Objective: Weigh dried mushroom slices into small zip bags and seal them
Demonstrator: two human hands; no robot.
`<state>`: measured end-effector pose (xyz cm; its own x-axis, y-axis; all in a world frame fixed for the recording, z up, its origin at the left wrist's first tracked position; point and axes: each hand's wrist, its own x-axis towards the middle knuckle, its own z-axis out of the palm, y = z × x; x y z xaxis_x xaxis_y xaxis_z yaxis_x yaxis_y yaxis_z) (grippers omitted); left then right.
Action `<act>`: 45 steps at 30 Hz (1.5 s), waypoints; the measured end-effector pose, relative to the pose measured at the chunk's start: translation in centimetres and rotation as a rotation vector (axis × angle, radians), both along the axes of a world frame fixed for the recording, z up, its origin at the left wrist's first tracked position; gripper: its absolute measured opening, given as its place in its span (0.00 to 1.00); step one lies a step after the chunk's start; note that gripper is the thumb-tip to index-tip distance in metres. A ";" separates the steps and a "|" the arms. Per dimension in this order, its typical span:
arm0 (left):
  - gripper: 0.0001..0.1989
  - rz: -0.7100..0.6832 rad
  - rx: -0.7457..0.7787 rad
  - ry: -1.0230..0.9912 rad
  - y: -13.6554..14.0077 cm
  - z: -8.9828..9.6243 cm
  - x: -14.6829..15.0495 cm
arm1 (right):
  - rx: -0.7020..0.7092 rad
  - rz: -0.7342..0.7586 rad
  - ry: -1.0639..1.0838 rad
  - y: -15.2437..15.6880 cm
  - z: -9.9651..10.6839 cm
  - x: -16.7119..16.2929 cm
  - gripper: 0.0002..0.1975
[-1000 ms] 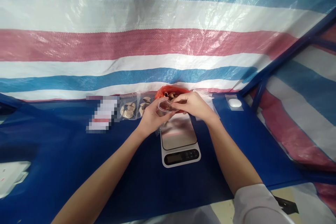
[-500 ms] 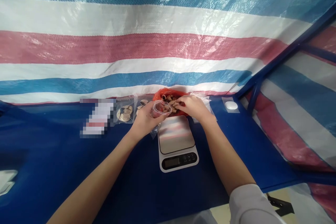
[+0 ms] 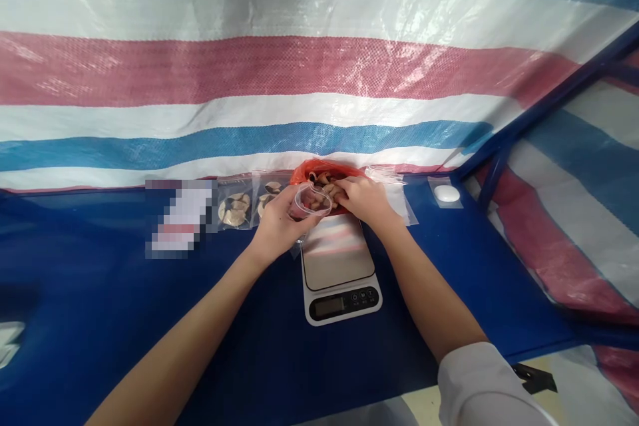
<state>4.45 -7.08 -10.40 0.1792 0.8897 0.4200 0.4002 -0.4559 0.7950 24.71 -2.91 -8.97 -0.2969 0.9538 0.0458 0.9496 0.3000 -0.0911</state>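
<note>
My left hand (image 3: 279,221) is wrapped round a clear plastic cup (image 3: 313,200), its round mouth tilted toward a red plastic bag (image 3: 305,169). The bag lies open behind the scale and holds brown, curled dried slices (image 3: 327,178). Reaching in from the right, my right hand (image 3: 367,201) has its bent fingers down among the slices; the fingertips are partly hidden, so what they grip does not show. Just in front of both hands sits a white digital kitchen scale (image 3: 339,269) with a shiny plate. Its display looks dark.
Left of the cup lie two clear zip bags of pale, dark-edged slices (image 3: 234,210). Clear empty-looking bags (image 3: 397,196) lie beside my right hand. Farther right is a small bag with a white oval object (image 3: 446,194). A striped tarp (image 3: 249,73) rises behind the blue table (image 3: 239,346).
My right hand's fingers have gone slightly deeper among the slices in the red bag. The cup stays in my left hand beside the bag. The camera view has shifted slightly.
</note>
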 end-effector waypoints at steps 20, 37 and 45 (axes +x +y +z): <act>0.25 -0.013 -0.022 -0.001 -0.1 0.1 0.1 | 0.029 -0.007 0.084 0.3 -1.1 -0.3 0.16; 0.21 -0.014 -0.060 -0.014 -0.2 0.0 0.1 | -0.045 -0.073 0.320 0.9 -0.9 0.7 0.12; 0.21 -0.020 -0.032 -0.013 -0.2 0.0 0.2 | -0.059 0.053 0.333 0.8 -1.0 0.7 0.14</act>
